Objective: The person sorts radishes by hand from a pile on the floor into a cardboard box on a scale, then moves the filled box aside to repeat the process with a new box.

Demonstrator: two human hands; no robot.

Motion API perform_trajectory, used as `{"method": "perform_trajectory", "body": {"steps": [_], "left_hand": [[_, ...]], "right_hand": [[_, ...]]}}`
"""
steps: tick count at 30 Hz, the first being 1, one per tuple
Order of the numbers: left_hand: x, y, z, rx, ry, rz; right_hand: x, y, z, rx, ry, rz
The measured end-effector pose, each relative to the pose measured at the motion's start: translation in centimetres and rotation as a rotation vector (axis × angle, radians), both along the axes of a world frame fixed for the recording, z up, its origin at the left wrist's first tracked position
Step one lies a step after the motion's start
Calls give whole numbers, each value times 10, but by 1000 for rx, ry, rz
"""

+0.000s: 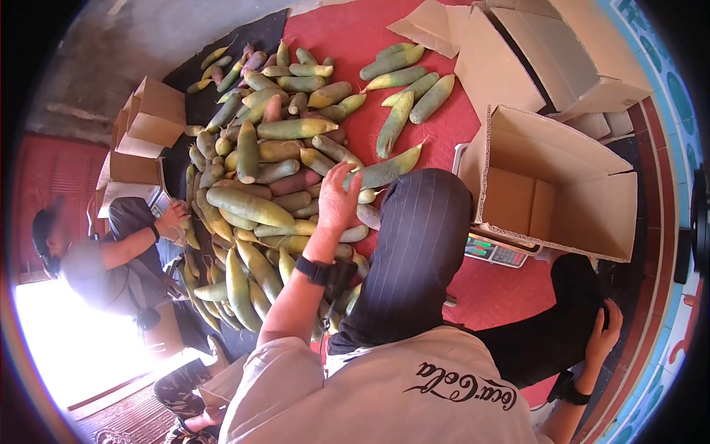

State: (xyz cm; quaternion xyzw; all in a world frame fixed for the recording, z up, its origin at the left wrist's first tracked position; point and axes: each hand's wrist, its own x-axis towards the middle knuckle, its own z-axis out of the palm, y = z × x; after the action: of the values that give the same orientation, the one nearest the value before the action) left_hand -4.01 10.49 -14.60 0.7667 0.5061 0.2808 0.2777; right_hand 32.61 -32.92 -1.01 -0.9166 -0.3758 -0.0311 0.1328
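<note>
My left hand (340, 198) is over the right side of a heap of green radishes (274, 129), its fingers apart and loosely bent, holding nothing that shows. Its fingertips come right up to the thick end of a long green radish (388, 170), which lies beside my raised knee with its thin tail pointing away. A plump green radish (250, 206) lies on the heap left of that hand. Down at the right, my right hand (603, 333) rests on my other knee with fingers spread.
An open cardboard box (547, 189) stands on a scale (495, 251) at my right, with more boxes (569, 52) behind. Several radishes (433, 98) lie apart on the red floor (347, 33). At left, a co-worker (111, 259) crouches, a hand at the heap.
</note>
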Motion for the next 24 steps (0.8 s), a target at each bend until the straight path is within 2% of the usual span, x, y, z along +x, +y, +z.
{"method": "perform_trajectory", "body": {"steps": [2, 4, 5, 7, 11, 16, 18, 19, 21, 24], "left_hand": [[-18, 14, -36, -230, 72, 52], [-39, 25, -92, -196, 146, 47], [-46, 29, -114, -269, 250, 68], [-48, 34, -133, -410, 422, 86], [-40, 43, -170, -496, 558, 63], [-17, 55, -180, -554, 618, 89], [-10, 57, -177, -556, 809, 96], [-9, 58, -172, -559, 807, 97], [-7, 56, -163, -565, 922, -9], [-1, 47, -157, -524, 965, -82]], "right_hand": [[0, -1, -1, -29, 1, -13], [2, -2, -1, -48, 14, -26], [2, -2, 0, -58, 11, -22], [1, 1, 0, -73, 14, -35], [-2, 12, 4, -122, -4, -27], [-2, 18, 4, -140, 2, -32], [-3, 22, 4, -148, -6, -18], [-3, 24, 4, -150, -14, -10], [-2, 25, 4, -151, -15, 0], [-1, 28, 3, -152, -12, 14]]}}
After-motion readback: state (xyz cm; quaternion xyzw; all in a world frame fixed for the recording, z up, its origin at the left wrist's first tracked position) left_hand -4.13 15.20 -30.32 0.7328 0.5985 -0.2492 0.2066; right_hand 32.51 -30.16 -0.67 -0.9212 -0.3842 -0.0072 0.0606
